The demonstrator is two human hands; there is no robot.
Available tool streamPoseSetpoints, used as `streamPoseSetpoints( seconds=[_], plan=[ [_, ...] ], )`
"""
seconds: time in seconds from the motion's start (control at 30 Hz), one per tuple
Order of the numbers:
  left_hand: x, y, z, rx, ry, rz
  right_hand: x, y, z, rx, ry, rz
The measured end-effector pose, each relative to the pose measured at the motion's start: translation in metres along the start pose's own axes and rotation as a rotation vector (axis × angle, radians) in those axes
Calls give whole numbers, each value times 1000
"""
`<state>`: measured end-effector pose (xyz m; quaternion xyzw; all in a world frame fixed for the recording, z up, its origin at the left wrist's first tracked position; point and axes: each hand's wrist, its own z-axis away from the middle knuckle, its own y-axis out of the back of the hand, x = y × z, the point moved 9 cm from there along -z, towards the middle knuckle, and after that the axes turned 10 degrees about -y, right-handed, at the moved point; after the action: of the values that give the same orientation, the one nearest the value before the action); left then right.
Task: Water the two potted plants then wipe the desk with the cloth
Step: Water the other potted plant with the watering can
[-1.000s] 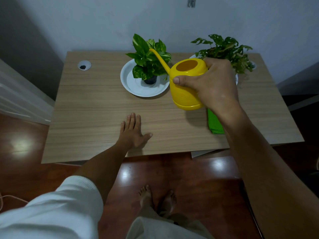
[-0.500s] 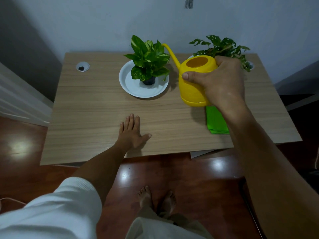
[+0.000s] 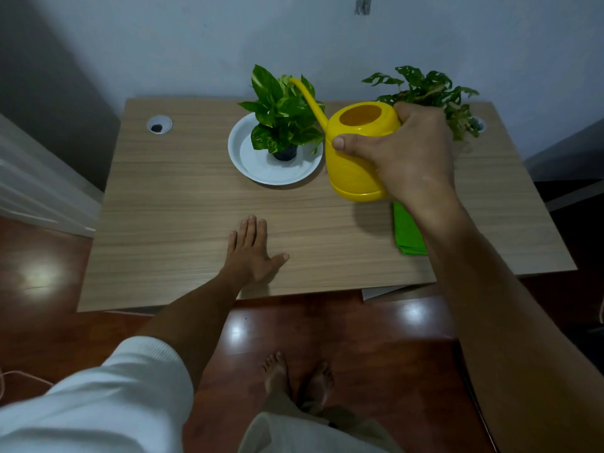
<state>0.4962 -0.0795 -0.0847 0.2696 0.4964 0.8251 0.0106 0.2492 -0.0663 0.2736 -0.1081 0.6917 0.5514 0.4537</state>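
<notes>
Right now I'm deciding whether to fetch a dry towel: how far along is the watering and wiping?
Early. Nothing looks finished. In hand: the right hand holds the yellow watering can, its spout over the left plant on the white plate; no water stream shows. The left hand lies flat on the desk. Left: the right plant, then wiping, since the green cloth lies folded.
</notes>
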Motion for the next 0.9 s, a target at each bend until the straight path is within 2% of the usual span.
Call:
streamPoseSetpoints(
  seconds=[0.4,0.9],
  plan=[
    [0,0,0,1,14,-2,2,-14,12,-62,13,-33],
    [1,-1,0,-42,14,-13,30,5,20,-7,-74,-18]
  ],
)
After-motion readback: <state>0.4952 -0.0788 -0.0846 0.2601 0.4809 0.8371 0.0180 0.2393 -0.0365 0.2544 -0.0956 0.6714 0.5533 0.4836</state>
